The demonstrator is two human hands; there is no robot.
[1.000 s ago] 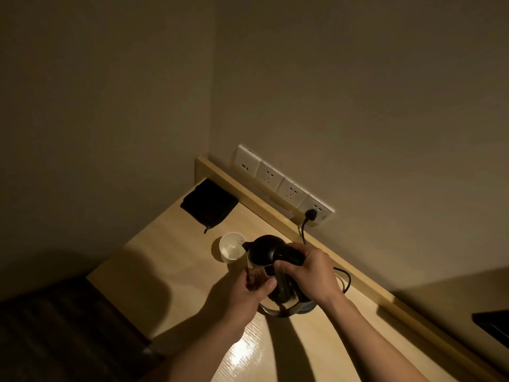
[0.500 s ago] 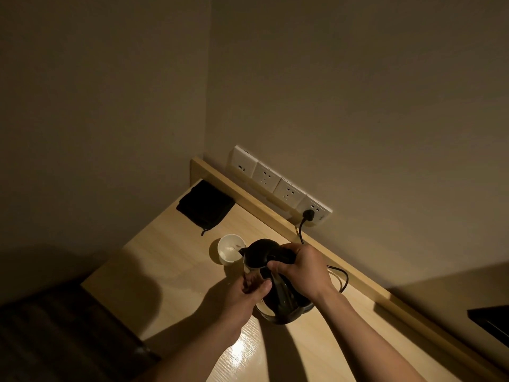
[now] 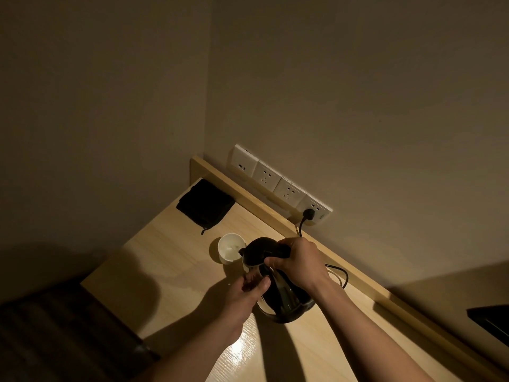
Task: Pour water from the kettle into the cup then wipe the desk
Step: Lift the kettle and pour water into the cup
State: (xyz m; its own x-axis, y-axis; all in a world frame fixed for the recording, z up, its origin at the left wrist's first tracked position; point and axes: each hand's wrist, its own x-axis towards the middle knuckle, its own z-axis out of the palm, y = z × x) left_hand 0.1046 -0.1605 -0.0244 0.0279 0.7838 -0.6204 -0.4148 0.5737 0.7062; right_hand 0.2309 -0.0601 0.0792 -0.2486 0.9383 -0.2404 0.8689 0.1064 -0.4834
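Your right hand grips the glossy black, steel-bodied kettle by its handle, tilted, spout over the round white cup; your left hand steadies its side above the pale wooden desk.

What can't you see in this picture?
Head view only:
- Water level in the kettle: dark body, both hands cover it.
- Any stream into the cup: too dim.
- Dark object at right: cut by the edge.
- Black cloth: details lost in shadow.

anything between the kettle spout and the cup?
Nothing visible. The tilted black-and-steel kettle, held by the right hand and steadied by the left hand, has its spout at the white cup's open rim.
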